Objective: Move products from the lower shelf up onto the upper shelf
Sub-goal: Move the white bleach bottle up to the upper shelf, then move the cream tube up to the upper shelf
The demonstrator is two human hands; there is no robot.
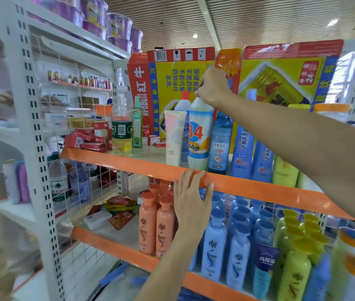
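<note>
The right hand (212,85) is pinching the cap of the 84 disinfectant bottle (200,132), standing on the upper shelf (248,184) near its front edge. The left hand (190,200), fingers spread, is bracing that edge at 6 o'clock. Letting go carelessly could be tipping the bottle against the white tube (174,137) at 9 o'clock.

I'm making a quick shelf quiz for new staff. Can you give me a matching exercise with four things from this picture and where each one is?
Things:
1. white 84 bottle
2. salmon-pink bottles
3. left hand
4. purple tubs

Places:
A. top shelf
B. gripped at the cap by the right hand
C. resting on the orange shelf edge
D. lower shelf, at the left of the bottle rows

Pairs: 1-B, 2-D, 3-C, 4-A
</note>
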